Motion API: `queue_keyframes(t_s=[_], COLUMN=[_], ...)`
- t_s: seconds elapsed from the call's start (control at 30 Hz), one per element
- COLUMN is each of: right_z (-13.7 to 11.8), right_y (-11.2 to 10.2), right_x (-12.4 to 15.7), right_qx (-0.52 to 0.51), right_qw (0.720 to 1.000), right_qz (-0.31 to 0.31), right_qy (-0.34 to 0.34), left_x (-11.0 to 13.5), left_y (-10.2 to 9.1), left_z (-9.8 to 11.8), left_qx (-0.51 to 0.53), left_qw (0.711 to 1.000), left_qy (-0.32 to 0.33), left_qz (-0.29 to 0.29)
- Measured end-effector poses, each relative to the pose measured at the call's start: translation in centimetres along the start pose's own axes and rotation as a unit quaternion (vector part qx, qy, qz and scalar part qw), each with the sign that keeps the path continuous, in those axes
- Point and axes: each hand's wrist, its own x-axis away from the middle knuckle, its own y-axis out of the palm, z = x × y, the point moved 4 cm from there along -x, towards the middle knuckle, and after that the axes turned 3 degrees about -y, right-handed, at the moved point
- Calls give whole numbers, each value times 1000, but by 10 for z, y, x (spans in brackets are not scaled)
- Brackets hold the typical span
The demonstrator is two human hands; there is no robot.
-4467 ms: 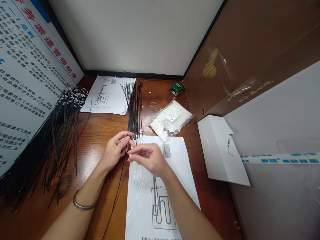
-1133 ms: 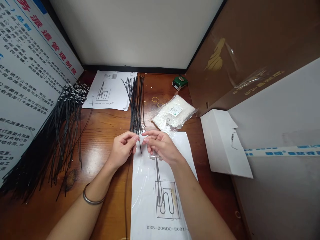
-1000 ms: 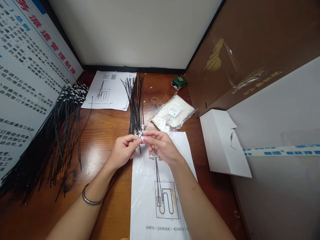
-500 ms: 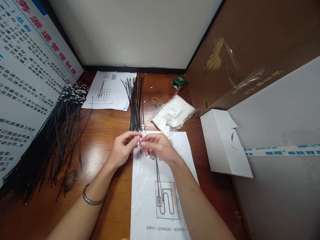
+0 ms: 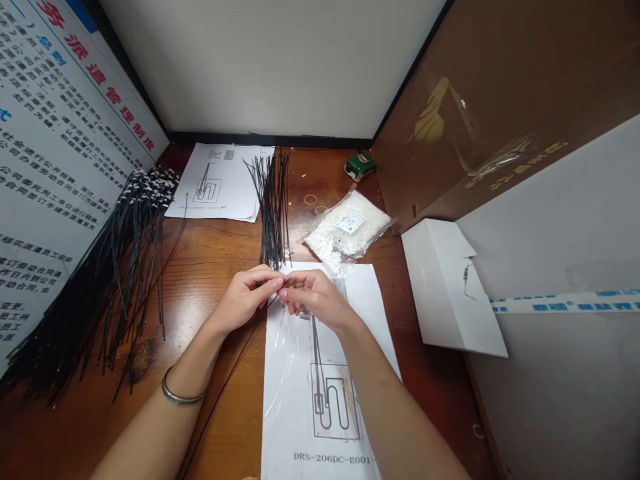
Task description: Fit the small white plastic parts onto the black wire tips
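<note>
My left hand (image 5: 245,299) and my right hand (image 5: 314,297) meet fingertip to fingertip above the top of a plastic-covered drawing sheet (image 5: 325,373). Both pinch the end of one thin black wire (image 5: 227,380), which runs down and left under my left forearm. What sits at the wire's tip is too small to make out. Just beyond my fingers lies a bundle of black wires (image 5: 273,207). A clear bag of small white parts (image 5: 347,230) rests to the right of that bundle.
A large pile of black wires with white tips (image 5: 115,267) covers the table's left side, against a printed board (image 5: 50,153). A second drawing sheet (image 5: 217,181) and a green object (image 5: 360,165) lie at the back. A white box (image 5: 445,287) and brown cardboard (image 5: 500,100) stand on the right.
My hands have drawn together and slightly toward me. The wire end, earlier sticking up between them, now lies low and trails down-left under my left arm.
</note>
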Motion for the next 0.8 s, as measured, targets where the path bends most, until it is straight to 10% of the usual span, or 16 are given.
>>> queue_keyframes(t_s=[0.8], right_z=[4], right_y=[8], right_x=[0], right_qx=[69], right_qw=[997], right_qz=[-26], right_qy=[-1], left_x=[-1], left_y=[1], left_z=[-4], left_qx=[47], left_qw=[997], left_qy=[-39], left_qz=[48])
